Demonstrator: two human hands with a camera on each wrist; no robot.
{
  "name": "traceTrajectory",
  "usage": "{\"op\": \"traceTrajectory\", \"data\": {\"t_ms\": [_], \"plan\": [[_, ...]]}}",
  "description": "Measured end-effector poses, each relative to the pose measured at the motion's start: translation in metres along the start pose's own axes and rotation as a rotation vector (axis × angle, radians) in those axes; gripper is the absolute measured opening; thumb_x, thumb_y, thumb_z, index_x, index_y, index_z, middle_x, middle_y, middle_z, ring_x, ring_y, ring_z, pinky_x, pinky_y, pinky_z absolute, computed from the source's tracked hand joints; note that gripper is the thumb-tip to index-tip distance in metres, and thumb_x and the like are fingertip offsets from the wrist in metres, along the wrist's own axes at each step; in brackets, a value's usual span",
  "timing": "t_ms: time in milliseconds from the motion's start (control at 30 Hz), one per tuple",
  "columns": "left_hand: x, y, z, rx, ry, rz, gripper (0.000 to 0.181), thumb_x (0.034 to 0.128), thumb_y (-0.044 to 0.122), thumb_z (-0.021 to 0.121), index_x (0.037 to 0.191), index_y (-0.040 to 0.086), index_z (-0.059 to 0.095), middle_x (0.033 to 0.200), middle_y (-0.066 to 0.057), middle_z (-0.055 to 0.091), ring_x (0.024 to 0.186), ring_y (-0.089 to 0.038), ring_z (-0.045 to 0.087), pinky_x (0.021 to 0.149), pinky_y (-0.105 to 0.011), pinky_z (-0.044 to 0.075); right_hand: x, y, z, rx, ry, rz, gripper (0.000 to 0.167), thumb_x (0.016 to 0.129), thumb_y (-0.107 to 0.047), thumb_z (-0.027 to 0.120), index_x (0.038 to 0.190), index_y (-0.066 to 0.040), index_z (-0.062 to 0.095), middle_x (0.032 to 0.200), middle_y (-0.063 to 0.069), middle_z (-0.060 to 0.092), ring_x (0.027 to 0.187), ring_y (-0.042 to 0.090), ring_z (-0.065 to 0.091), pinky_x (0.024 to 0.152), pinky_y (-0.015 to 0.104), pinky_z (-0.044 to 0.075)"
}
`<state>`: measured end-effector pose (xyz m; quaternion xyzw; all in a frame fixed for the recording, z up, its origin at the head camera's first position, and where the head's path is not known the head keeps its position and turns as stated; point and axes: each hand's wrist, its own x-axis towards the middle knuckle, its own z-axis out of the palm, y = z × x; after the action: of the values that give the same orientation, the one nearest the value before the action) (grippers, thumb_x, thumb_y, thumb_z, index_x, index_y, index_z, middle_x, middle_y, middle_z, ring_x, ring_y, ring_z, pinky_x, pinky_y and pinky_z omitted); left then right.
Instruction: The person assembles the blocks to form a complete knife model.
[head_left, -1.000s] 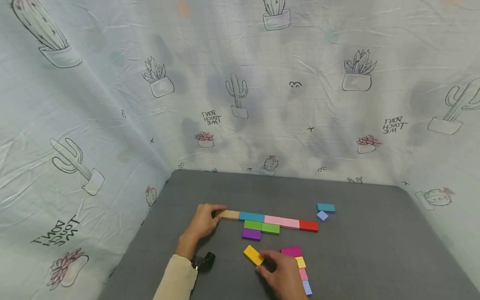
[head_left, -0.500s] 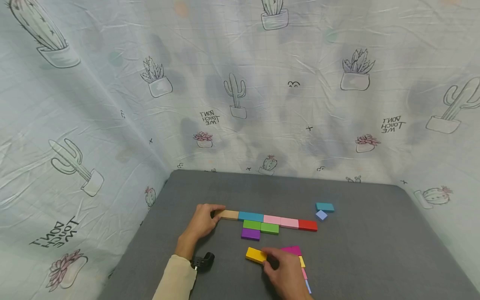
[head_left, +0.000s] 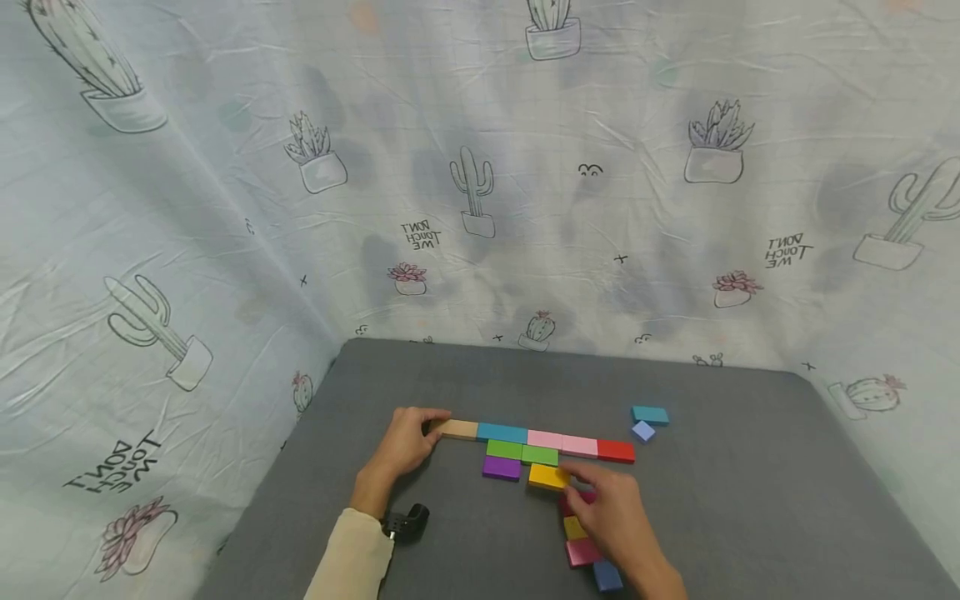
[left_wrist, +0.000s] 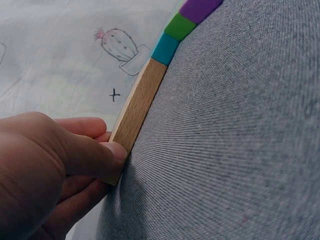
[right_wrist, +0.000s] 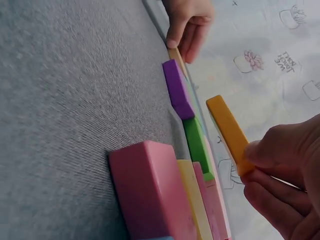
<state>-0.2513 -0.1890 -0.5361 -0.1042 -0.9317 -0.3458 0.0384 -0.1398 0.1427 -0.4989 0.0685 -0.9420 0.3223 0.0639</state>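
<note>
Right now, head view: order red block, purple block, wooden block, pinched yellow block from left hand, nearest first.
From the left hand:
1. Wooden block: in its grip.
2. Purple block: right, in front of the row.
3. Yellow block: farther right, in the right hand.
4. Red block: row's right end.

Left sleeve [head_left: 351,554]: long, plain, cream-beige, cloth lightly creased. Black gadget [head_left: 408,522] just right of sleeve's far end, smooth, rounded and bulging on right; small pale bit [head_left: 392,537] by its left side, too blurred to make out. Left hand [head_left: 405,442] bare. Right hand [head_left: 606,504] bare, right forearm [head_left: 651,567] bare as far as shown.
</note>
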Motion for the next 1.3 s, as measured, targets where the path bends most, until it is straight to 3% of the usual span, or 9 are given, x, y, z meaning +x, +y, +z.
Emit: {"op": "traceTrajectory", "data": {"t_ms": [400,1300], "plan": [[0.0,0.001,-0.001,-0.016,-0.004,0.007,0.032,0.0986,-0.001,0.079,0.127,0.012,0.083,0.128,-0.007,0.081,0.129,-0.033,0.072,0.112,-0.056,0.057,0.016,0.006,0.016,-0.056,-0.029,-0.07,0.035,0.087,-0.008,0.093,0.121,-0.015,0.084,0.115,0.0,0.084,0.107,0.022,0.079,0.094,0.044,0.067],[0.0,-0.001,-0.002,-0.016,-0.007,0.016,0.032,0.0983,-0.001,0.079,0.128,0.011,0.082,0.127,-0.006,0.081,0.126,-0.032,0.074,0.111,-0.054,0.058,0.016,0.006,0.028,-0.139,-0.033,-0.076,0.037,0.087,-0.009,0.094,0.122,-0.015,0.084,0.118,0.003,0.083,0.112,0.026,0.078,0.1,0.049,0.064]]}}
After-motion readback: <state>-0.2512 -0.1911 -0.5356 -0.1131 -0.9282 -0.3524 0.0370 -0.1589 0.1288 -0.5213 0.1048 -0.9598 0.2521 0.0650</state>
